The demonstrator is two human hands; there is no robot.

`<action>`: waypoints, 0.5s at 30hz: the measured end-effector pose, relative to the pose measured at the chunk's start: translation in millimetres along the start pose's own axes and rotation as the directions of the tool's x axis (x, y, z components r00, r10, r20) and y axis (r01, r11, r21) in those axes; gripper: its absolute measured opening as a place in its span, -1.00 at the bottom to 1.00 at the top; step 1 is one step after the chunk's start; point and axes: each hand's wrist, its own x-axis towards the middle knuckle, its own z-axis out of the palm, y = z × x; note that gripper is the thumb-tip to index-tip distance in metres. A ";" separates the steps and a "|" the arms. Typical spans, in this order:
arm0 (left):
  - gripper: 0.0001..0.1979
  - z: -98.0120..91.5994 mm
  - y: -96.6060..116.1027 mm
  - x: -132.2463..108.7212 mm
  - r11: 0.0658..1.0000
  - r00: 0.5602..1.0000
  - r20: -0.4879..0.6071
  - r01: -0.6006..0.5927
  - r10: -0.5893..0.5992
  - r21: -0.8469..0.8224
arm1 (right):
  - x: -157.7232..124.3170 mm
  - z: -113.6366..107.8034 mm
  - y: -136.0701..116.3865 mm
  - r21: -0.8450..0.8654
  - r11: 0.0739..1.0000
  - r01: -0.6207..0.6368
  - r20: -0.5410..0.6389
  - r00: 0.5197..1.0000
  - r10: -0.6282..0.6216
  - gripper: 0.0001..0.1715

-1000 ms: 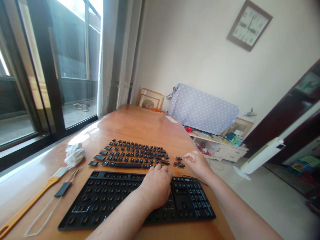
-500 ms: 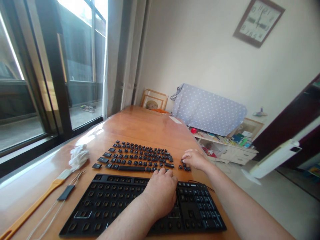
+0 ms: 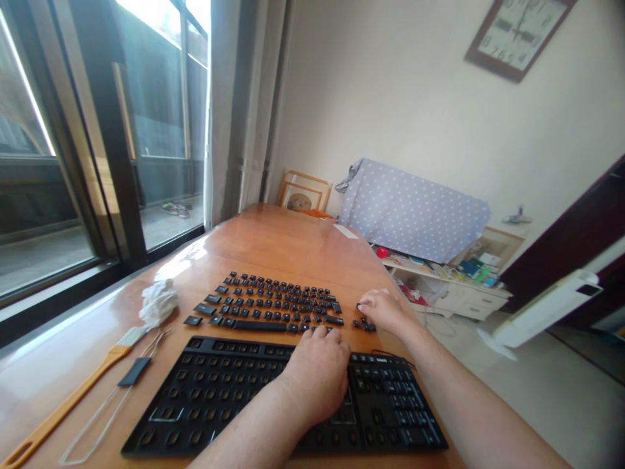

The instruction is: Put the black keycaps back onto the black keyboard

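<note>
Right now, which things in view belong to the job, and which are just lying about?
In the job:
keyboard, under the left hand
loose keycaps, right hand at the small cluster
probably brush, wire-looped tool, white wad, all untouched

Seemingly just lying about:
white card
red object
picture frames

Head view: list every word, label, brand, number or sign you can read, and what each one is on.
"2" on the wall clock
"8" on the wall clock
"7" on the wall clock
"6" on the wall clock
"5" on the wall clock
Its other numerals: blurred or cut off.
Pale label on the keyboard: too small to read.
Legends on the loose keycaps and number-pad keys: too small.
</note>
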 end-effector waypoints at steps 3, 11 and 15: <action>-0.73 -0.8 0.2 -0.5 1.000 1.000 0.004 -0.005 0.005 0.010 | -8.7 -8.0 -0.8 0.024 0.999 0.048 -0.038 0.998 -0.047 -0.75; -0.73 0.5 0.5 0.4 0.999 1.000 -0.009 -0.019 0.019 0.033 | -84.5 -45.0 -28.5 0.083 0.958 0.273 -0.127 0.957 -0.262 -0.75; -0.74 3.0 -0.8 1.5 0.999 0.999 -0.023 -0.025 0.026 0.038 | -128.9 -53.2 -46.3 0.042 0.943 0.331 -0.145 0.935 -0.322 -0.79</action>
